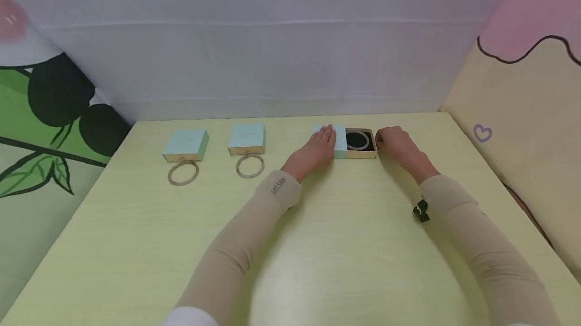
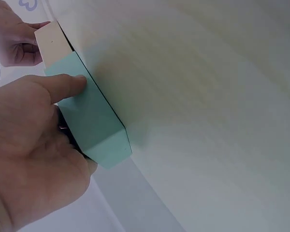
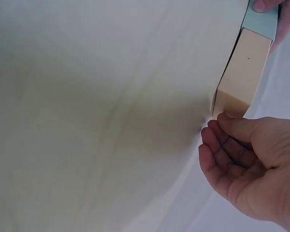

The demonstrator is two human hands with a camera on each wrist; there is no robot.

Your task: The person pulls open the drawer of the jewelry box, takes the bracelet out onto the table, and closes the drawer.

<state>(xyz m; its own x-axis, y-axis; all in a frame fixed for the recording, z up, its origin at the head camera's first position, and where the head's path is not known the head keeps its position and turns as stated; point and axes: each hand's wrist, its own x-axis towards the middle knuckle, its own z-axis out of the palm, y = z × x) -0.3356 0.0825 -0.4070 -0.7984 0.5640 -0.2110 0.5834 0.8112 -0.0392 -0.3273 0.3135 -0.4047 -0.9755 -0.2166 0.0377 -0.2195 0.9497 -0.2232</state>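
A drawer-style gift box stands on the table with its light blue sleeve (image 1: 340, 142) at left and its cream drawer (image 1: 362, 155) drawn partway out to the right. Inside the drawer, a round bangle (image 1: 366, 145) lies on a black insert. My left hand (image 1: 317, 148) grips the sleeve, thumb on its front side and fingers across the top. At the drawer's outer end, the thumb and bent fingers of my right hand (image 1: 399, 145) pinch together; the fingertips hide what lies between them.
Two closed light blue boxes stand to the left, one at far left (image 1: 186, 144) and one nearer the middle (image 1: 247, 139). In front of each lies a bangle, the left one (image 1: 183, 183) and the middle one (image 1: 250, 176). A white curtain (image 1: 281, 73) hangs behind the table.
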